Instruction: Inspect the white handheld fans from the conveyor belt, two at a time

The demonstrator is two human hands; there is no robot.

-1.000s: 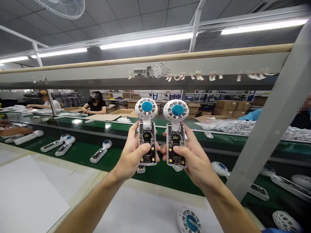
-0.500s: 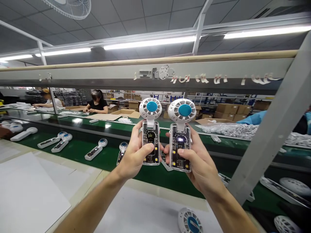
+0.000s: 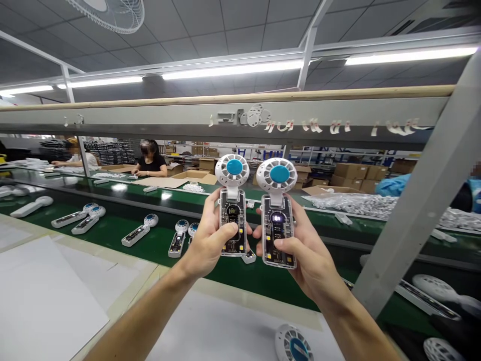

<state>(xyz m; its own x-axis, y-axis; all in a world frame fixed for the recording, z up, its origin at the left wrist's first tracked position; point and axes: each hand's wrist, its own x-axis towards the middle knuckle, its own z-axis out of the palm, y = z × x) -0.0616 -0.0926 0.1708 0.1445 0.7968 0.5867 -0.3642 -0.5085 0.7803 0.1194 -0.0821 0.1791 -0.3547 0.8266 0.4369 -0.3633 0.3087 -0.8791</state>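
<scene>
Where the desk (image 3: 225, 289) comes nearest on my feed, a loose fan head (image 3: 293, 346) lies at the bottom edge, partly cut off. Just beyond, I have the left hand (image 3: 210, 238) wrapped round the left fan (image 3: 233, 201) and the right hand (image 3: 310, 245) round the right fan (image 3: 277, 202): thumbs (image 3: 288, 244) on the clear fronts, fingers (image 3: 257, 232) curled behind, both closed. Each fan is held near upright, long axis vertical, round head up; side by side, apart, one per hand. Right display (image 3: 278, 218) lit white, left display (image 3: 233, 211) looks dim. Past them, green belt (image 3: 112, 236), more fans (image 3: 140, 231) lying on it, some just left of the left hand. Further: bag of white parts (image 3: 356, 203), a person in dark clothing (image 3: 153, 166).
</scene>
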